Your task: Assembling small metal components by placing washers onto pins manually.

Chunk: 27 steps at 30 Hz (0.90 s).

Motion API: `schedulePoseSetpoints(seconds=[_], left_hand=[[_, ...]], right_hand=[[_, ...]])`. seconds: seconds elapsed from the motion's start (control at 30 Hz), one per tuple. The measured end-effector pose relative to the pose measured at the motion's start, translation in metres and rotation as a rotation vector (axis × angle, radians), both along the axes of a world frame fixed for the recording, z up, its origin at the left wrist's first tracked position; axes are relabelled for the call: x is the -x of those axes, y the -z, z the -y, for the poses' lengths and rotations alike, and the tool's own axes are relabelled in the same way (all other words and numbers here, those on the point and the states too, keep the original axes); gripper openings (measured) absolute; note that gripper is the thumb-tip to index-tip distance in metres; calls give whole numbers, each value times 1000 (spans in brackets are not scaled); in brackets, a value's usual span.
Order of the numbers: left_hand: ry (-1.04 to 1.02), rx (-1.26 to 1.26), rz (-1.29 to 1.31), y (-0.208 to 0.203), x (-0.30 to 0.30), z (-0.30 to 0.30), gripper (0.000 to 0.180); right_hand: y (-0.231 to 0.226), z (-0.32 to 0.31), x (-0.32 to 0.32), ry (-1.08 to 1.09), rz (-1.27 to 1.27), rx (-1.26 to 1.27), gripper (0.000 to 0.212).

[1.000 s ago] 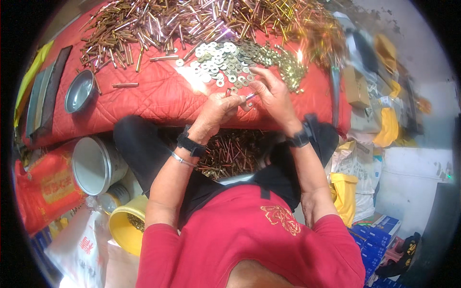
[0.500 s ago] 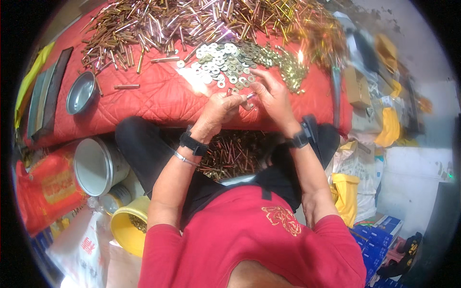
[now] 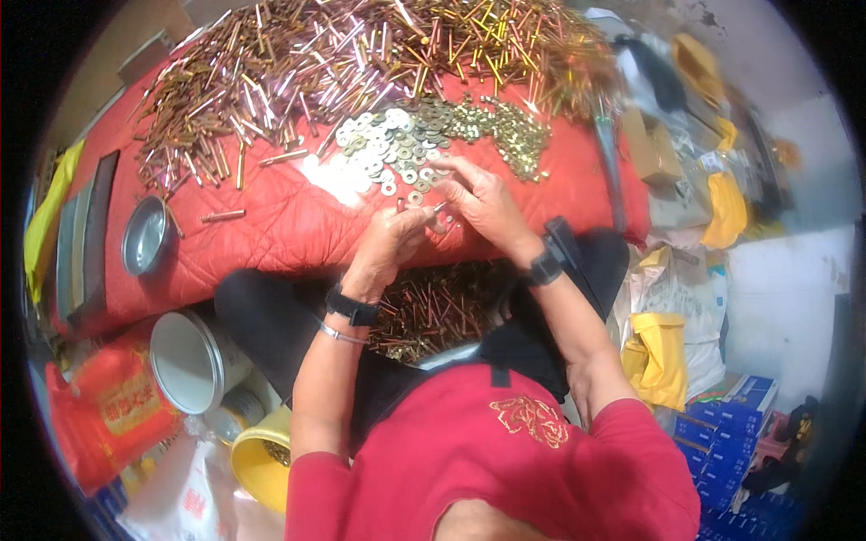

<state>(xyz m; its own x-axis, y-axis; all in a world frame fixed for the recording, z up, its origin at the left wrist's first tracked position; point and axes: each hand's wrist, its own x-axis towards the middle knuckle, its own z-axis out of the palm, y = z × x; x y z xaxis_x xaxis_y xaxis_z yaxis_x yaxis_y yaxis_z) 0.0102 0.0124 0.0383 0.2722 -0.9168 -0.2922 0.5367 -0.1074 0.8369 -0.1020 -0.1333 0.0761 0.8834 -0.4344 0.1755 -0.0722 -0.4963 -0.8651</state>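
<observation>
My left hand point(image 3: 390, 238) is closed on a small metal bolt point(image 3: 440, 206), most of it hidden in the fingers. At the bolt's free end, my right hand point(image 3: 485, 206) has its thumb and lower fingers closed in, while its index finger stretches forward. Whether a nut or washer is on that end is too small to tell. Just beyond both hands lie loose silvery flat washers point(image 3: 390, 149) on a red quilted cover point(image 3: 298, 230). Small brass-coloured nuts point(image 3: 519, 144) are heaped to their right. Behind them spreads a large pile of copper-coloured bolts point(image 3: 343, 59).
A metal bowl point(image 3: 147, 236) sits at the cover's left. More bolts point(image 3: 433, 311) lie below the cover's near edge, between my legs. A white bucket point(image 3: 187, 362) and a yellow bucket point(image 3: 257, 469) stand lower left. Blue boxes point(image 3: 726, 437) are stacked lower right.
The whole view has shifted, so the washers, nuts and hands appear further left and slightly lower. Both hands stay together at the bolt, with little change of grip.
</observation>
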Motion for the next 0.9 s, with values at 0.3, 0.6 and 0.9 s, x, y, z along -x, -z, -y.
schedulePoseSetpoints(seconds=[0.3,0.6,0.9], left_hand=[[-4,-32,-50,1,0,1,22],[16,32,238,-1,-1,-1,23],[-199,37,1007,1,-11,4,16]], right_hand=[[6,3,-2,7,65,56,24],[11,15,-3,-12,52,-101,26],[36,168,-57,566,84,794,26]])
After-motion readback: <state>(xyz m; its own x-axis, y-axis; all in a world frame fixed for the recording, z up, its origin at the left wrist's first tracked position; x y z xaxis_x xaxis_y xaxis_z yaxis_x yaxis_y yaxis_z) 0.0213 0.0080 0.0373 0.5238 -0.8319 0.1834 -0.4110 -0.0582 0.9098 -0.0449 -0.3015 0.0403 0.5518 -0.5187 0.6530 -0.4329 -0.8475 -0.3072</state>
